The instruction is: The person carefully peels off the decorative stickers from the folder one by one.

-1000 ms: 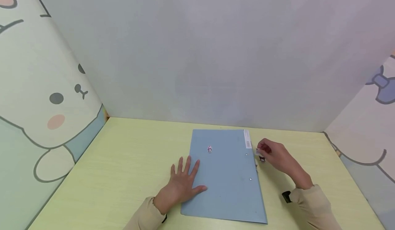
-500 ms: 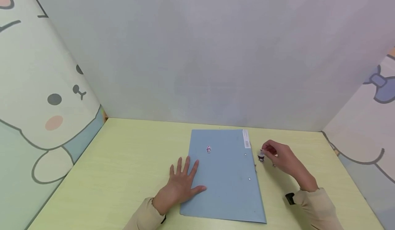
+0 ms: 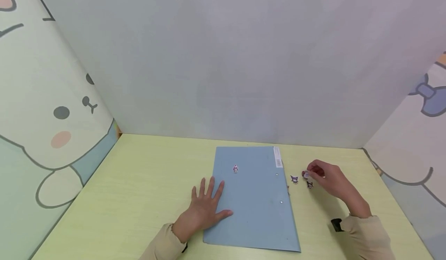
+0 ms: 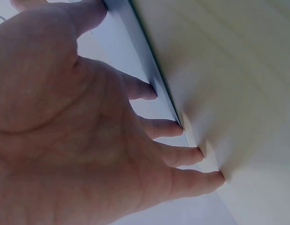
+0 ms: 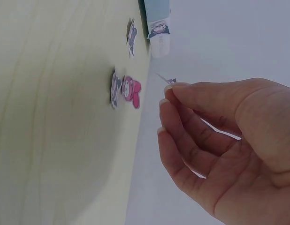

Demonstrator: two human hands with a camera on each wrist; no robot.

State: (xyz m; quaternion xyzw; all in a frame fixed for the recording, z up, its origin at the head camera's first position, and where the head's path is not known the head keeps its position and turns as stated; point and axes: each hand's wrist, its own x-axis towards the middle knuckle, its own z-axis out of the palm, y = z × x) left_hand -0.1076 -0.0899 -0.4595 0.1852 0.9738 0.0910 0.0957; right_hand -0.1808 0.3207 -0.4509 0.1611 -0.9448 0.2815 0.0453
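My left hand lies with fingers spread across the left edge of a blue folder, its thumb on the folder. Between thumb and fingertips my right hand pinches a thin, small sticker, held above the table right of the folder. Beneath it, in the right wrist view, are a pink-hooded sticker and a dark one, with another dark sticker farther off. The head view shows a purple and white sticker between folder and hand, and a dark one by the hand.
On the folder's upper left part is a small pink and white sticker, and a white barcode label marks its top right corner. The folder rests on a pale yellow table. Grey and cartoon-printed walls surround the table.
My right hand has moved right, away from the folder, keeping its pinch on a small sticker and uncovering stickers on the table. My left hand stays in place.
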